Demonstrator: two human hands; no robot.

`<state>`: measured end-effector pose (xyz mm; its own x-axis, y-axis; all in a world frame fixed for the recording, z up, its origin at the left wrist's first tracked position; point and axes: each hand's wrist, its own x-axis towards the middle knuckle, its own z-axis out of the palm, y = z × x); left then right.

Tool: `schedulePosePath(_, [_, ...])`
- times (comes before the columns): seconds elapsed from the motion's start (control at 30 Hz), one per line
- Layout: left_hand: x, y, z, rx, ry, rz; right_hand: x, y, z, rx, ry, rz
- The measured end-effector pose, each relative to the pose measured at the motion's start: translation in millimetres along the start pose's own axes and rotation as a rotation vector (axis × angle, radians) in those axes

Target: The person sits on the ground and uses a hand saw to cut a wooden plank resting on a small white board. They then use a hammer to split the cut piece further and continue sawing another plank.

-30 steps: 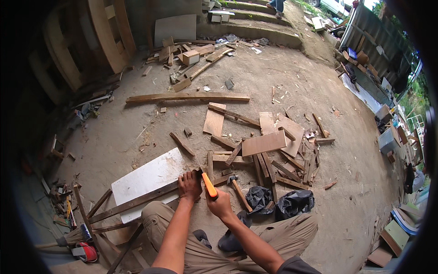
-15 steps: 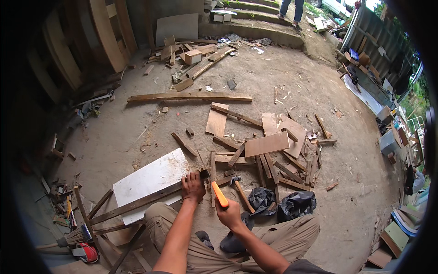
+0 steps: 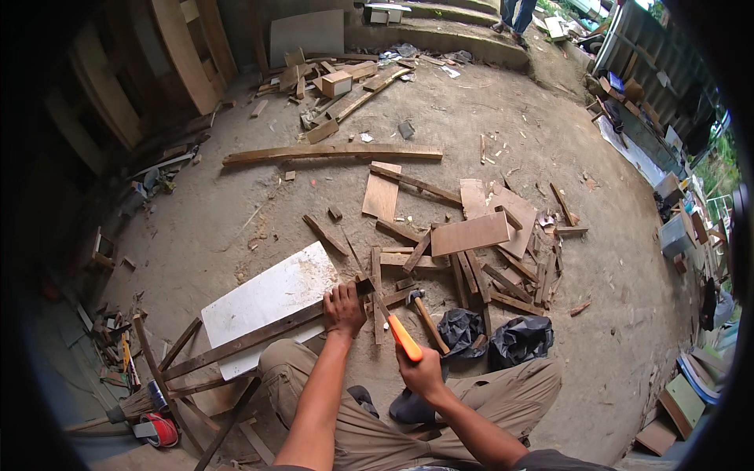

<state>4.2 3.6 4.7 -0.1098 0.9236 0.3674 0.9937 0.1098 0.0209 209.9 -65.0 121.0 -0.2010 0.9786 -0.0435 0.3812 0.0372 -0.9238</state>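
Observation:
My right hand (image 3: 420, 374) is closed around the orange handle of a handsaw (image 3: 404, 338). Its thin blade runs up and to the left, across the dark end of a long wooden bar (image 3: 250, 340). My left hand (image 3: 343, 309) grips that bar just left of the blade, fingers curled over the top. The bar slants down to the left, over a white board (image 3: 271, 292) on the ground, to a wooden frame (image 3: 161, 377). A claw hammer (image 3: 429, 324) lies just right of the saw, beside a black plastic bag (image 3: 462, 331).
Loose wood strips and a brown panel (image 3: 471, 233) are heaped ahead of me. A long beam (image 3: 334, 152) lies farther off. To the left are a brush (image 3: 129, 406) and a red container (image 3: 161, 430). Another person's legs (image 3: 517, 17) stand near the steps (image 3: 452, 31).
My right hand has drawn the saw back toward me and slightly right. My left hand keeps its place on the bar. The whole view has shifted a little.

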Motion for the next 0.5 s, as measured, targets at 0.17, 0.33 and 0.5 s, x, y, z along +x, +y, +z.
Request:
schedulePosePath(0.17, [2.1, -0.1, -2.4, -0.023, -0.024, 0.007, 27.7, 19.9, 33.0, 0.044, 0.076, -0.188])
schedulePosePath(0.33, [-2.9, -1.1, 0.7, -0.025, 0.022, 0.025, -108.5, 10.0, -36.0, -0.033, -0.007, -0.073])
schedulePosePath(0.5, [-4.8, 0.3, -5.4, 0.038, 0.041, 0.046, -139.6, 22.0, -71.8, -0.074, 0.082, -0.175])
